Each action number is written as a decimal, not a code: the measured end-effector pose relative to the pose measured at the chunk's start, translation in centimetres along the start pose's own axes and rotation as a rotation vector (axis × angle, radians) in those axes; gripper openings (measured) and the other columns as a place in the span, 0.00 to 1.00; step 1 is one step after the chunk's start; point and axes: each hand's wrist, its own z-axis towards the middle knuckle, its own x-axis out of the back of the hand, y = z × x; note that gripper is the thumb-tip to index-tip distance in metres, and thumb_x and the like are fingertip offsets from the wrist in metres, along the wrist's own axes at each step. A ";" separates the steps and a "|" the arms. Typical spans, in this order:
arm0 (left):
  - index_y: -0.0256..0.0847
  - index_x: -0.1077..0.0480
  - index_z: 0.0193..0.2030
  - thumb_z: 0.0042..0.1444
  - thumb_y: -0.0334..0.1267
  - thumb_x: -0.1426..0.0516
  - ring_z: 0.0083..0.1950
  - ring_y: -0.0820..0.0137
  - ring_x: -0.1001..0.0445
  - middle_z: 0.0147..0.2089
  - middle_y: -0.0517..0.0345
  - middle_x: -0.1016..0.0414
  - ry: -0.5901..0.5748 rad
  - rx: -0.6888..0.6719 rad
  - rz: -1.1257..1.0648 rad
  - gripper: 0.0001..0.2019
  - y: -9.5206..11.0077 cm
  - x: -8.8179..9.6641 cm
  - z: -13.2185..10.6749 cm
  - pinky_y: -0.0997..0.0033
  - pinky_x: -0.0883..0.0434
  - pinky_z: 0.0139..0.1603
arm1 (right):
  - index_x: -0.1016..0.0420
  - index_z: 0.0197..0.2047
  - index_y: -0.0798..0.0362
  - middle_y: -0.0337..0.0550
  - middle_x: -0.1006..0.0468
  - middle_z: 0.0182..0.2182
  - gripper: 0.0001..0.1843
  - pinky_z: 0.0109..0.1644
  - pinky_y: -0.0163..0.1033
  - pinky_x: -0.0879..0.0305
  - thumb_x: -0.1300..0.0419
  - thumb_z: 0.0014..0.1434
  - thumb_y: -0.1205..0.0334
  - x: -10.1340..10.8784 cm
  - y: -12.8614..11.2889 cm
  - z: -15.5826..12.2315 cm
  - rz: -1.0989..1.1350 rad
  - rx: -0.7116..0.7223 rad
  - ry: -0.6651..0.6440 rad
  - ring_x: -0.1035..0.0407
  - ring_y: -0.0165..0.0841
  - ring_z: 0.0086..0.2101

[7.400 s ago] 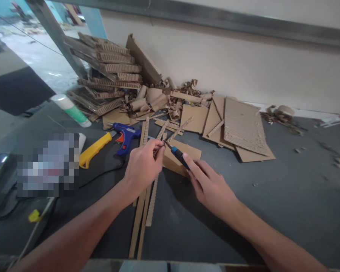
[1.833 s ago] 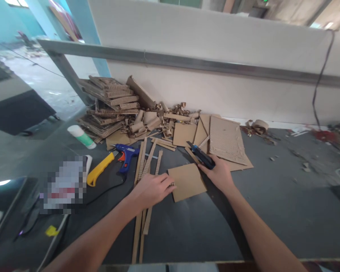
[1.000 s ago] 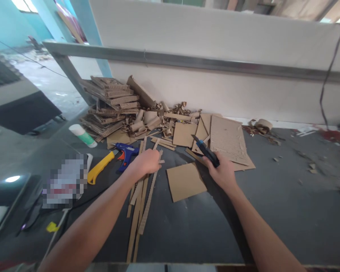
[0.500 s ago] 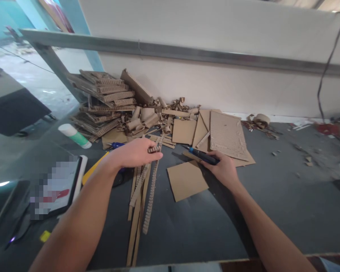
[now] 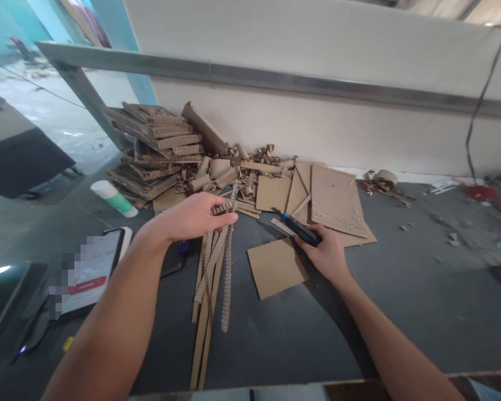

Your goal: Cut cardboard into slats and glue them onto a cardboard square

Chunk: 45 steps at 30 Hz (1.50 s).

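My left hand (image 5: 190, 217) is closed around corrugated cardboard strips (image 5: 226, 267), lifting their far ends off the dark grey table (image 5: 401, 289) while their near ends trail down toward me. More strips (image 5: 202, 334) lie flat below them. My right hand (image 5: 328, 253) grips a blue-and-black utility knife (image 5: 300, 231) with its tip pointing up and left. A square piece of brown cardboard (image 5: 275, 267) lies flat between my two hands, just left of the right hand.
A heap of corrugated cardboard (image 5: 158, 150) and curled scraps (image 5: 234, 167) sits against the white wall. Flat sheets (image 5: 336, 200) lie behind the knife. A green-and-white glue bottle (image 5: 112, 197), a phone (image 5: 92, 273) and a black cable (image 5: 482, 94) are around.
My left hand took hold of the strips and raised them, and it now hides the blue glue gun and yellow handle. My right hand with the knife stayed near the flat sheets.
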 end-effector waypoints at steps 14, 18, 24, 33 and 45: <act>0.42 0.39 0.27 0.61 0.56 0.48 0.20 0.74 0.45 0.22 0.64 0.44 -0.036 -0.018 -0.073 0.20 2.7 -2.0 0.5 0.69 0.48 0.23 | 0.28 0.32 0.53 0.43 0.22 0.25 0.20 0.29 0.38 0.33 0.32 0.53 0.45 -1.5 -2.9 -2.1 0.764 -0.144 -0.288 0.30 0.32 0.24; 0.41 0.36 0.30 0.61 0.56 0.48 0.22 0.72 0.42 0.23 0.61 0.40 -0.018 -0.018 -0.094 0.19 3.2 -3.2 0.9 0.69 0.47 0.25 | 0.28 0.31 0.52 0.42 0.20 0.28 0.21 0.35 0.39 0.30 0.24 0.42 0.52 -1.4 -3.6 -2.6 0.715 -0.158 -0.322 0.28 0.33 0.28; 0.41 0.39 0.27 0.61 0.56 0.48 0.24 0.71 0.40 0.23 0.61 0.42 0.035 -0.028 -0.226 0.20 3.8 -6.2 1.8 0.69 0.46 0.27 | 0.30 0.29 0.50 0.40 0.19 0.30 0.23 0.38 0.42 0.27 0.22 0.36 0.58 -2.1 -4.1 -3.2 0.947 -0.226 -0.438 0.25 0.36 0.31; 0.40 0.34 0.32 0.64 0.59 0.50 0.24 0.72 0.39 0.28 0.57 0.34 -0.136 0.005 -0.483 0.23 3.9 -7.4 2.2 0.70 0.42 0.25 | 0.31 0.29 0.51 0.36 0.24 0.26 0.21 0.28 0.36 0.31 0.23 0.40 0.57 -1.8 -4.2 -3.1 0.879 -0.241 -0.477 0.32 0.28 0.23; 0.36 0.29 0.50 0.65 0.46 0.45 0.44 0.66 0.27 0.46 0.46 0.26 -0.419 0.100 -1.078 0.15 3.0 -9.5 2.8 0.65 0.31 0.46 | 0.29 0.31 0.52 0.35 0.26 0.23 0.21 0.22 0.34 0.34 0.23 0.40 0.57 -2.0 -3.2 -2.1 1.006 -0.312 -0.227 0.35 0.26 0.21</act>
